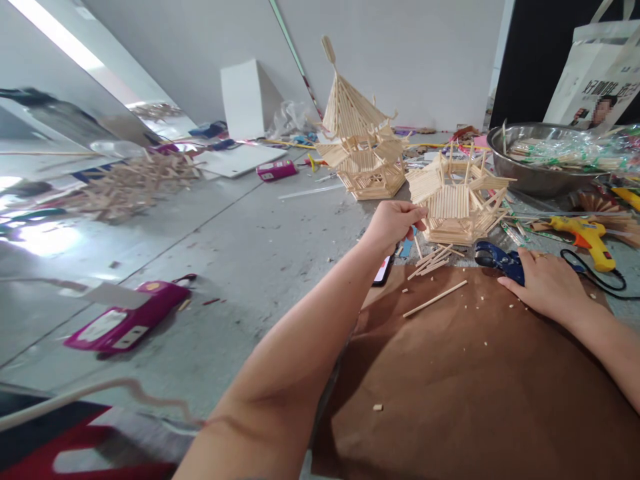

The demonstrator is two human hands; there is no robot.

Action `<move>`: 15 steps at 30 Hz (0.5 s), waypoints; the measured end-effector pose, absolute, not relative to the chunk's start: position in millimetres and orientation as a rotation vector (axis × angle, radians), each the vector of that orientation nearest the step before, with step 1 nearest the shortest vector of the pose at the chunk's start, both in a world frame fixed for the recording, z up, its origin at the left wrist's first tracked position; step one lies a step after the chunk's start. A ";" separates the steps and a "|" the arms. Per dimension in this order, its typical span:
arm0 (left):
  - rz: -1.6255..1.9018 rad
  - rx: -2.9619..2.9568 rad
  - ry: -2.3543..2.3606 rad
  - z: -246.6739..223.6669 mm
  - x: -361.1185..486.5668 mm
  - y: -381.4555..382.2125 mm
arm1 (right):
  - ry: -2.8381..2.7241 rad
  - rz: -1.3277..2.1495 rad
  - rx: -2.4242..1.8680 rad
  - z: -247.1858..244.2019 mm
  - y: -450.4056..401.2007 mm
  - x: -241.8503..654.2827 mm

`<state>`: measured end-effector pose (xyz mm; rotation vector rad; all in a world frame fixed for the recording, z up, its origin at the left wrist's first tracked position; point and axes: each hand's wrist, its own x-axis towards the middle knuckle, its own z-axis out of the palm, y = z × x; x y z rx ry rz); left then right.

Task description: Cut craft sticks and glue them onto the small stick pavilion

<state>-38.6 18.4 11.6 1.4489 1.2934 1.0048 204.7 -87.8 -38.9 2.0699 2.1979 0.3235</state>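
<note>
My left hand (397, 223) is closed in a pinch at the left edge of the smaller stick model (453, 200); what its fingertips hold is too small to make out. Blue-handled cutters (500, 262) lie under my right hand (547, 280), its fingers wrapped over their handle. Short cut sticks (434, 260) lie in a loose pile just in front of the model. One longer stick (435, 298) rests on the brown sheet (470, 393) between my hands. Behind stands a taller stick pagoda (363, 147) with a pointed roof.
A phone (383, 272) lies partly beneath my left wrist. To the right are a yellow glue gun (587, 240) with a black cord and a metal bowl (545, 177) of wrapped sticks. Purple power strips (130, 320) and a blurred stick heap (135, 183) are at left.
</note>
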 end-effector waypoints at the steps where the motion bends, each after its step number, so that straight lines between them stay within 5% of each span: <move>1: 1.006 1.445 1.293 11.6 -38.4 18.5 | 2.193 0.334 2.068 -39.9 -87.8 204.7; 15: 0.978 1.486 1.342 14.9 -36.9 17.9 | 2.194 0.378 2.089 -44.4 -88.5 204.3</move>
